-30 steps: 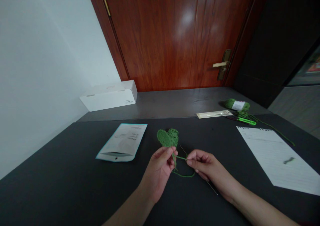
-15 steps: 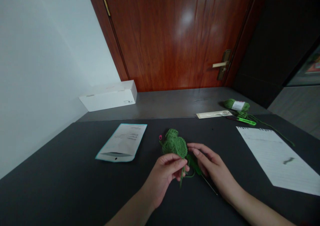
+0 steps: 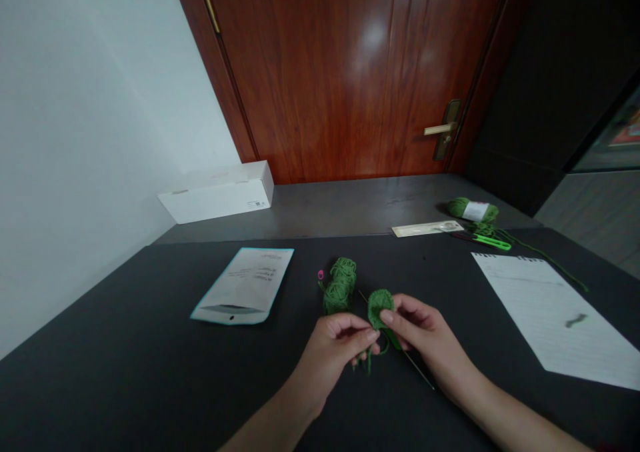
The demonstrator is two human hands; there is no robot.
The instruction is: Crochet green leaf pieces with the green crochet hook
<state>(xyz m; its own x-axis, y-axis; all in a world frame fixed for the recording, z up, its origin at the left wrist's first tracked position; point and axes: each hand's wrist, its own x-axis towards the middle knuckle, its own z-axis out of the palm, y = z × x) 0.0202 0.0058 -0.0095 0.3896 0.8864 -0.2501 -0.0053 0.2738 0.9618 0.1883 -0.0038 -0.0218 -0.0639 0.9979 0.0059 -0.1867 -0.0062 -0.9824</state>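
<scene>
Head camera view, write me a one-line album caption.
Right hand pinches a round green crochet piece near the left hand, over a dark tabletop.

Crochet disc [image 3: 380, 308]: mid-green, tight stitch texture. Crochet bundle [image 3: 339, 286]: same green, ridged loops. Stitch marker [image 3: 321, 275]: pink. Yarn ball [image 3: 463, 208]: matching green, white label band. Snips [image 3: 493, 241]: lime-green handles, dark tip. Sachet [image 3: 243, 285]: white, teal edge, grey print. Notepad sheet [image 3: 545, 312]: white, faint ruled lines. Worktop [image 3: 140, 332]: matt charcoal. Door [image 3: 325, 72]: red-brown, streaked wood grain. Box [image 3: 215, 195]: white.
</scene>
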